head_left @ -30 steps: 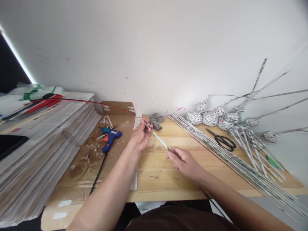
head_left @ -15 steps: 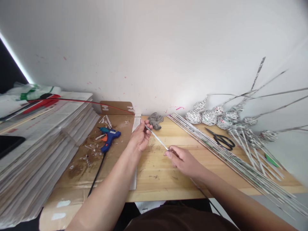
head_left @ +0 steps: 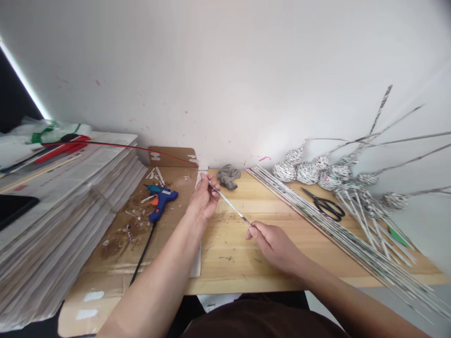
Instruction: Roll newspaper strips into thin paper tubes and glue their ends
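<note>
A thin rolled paper stick (head_left: 230,205) stretches slantwise between my two hands above the wooden table. Its upper left end is pinched in the fingers of my left hand (head_left: 205,197). Lower down, my right hand (head_left: 270,239) closes its thumb and fingers round the stick. Behind my left hand lies a crumpled grey cloth (head_left: 229,177). To the right, a bundle of long paper sticks (head_left: 317,223) rests slantwise on the table, with black scissors (head_left: 326,206) beyond it.
A blue glue gun (head_left: 162,203) lies on stained cardboard (head_left: 121,256) at the left, beside a tall stack of paper (head_left: 66,225). Several woven paper gourd shapes (head_left: 308,172) with long tails stand against the wall at the back right.
My right hand has moved slightly right and down along the stick, so more of the stick shows between my hands. My left hand has shifted slightly left.
</note>
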`<control>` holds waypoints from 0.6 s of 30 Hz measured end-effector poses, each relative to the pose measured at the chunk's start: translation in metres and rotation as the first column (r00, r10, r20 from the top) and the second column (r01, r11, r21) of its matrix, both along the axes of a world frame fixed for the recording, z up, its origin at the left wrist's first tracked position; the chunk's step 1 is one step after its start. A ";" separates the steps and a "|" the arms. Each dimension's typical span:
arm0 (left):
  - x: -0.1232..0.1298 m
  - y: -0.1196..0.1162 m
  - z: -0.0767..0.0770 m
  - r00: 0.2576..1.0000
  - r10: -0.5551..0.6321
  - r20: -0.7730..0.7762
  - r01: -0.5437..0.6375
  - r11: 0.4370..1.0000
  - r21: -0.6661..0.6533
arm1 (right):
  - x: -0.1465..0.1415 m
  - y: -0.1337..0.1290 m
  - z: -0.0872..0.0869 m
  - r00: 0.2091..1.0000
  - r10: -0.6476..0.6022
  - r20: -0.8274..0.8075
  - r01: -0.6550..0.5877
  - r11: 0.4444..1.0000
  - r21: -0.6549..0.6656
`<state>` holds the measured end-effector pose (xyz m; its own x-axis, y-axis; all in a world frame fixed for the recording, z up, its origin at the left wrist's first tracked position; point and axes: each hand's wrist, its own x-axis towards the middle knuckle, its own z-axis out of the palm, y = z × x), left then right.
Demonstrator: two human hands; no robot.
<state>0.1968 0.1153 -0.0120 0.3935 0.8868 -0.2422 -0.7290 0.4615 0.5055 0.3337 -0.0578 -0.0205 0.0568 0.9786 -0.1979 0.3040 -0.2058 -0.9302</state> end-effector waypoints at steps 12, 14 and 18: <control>0.000 -0.002 0.001 0.998 -0.019 0.054 0.018 1.000 0.015 | 0.005 -0.008 0.005 0.985 0.109 -0.135 -0.128 0.981 -0.147; 0.001 -0.003 -0.001 1.000 -0.016 0.012 0.015 0.999 0.039 | -0.001 0.009 0.015 0.975 0.074 0.207 -0.084 0.996 0.040; 0.001 -0.002 -0.003 1.000 -0.017 -0.013 0.018 0.997 0.074 | -0.013 0.040 0.020 0.864 -0.003 0.503 -0.143 0.957 0.251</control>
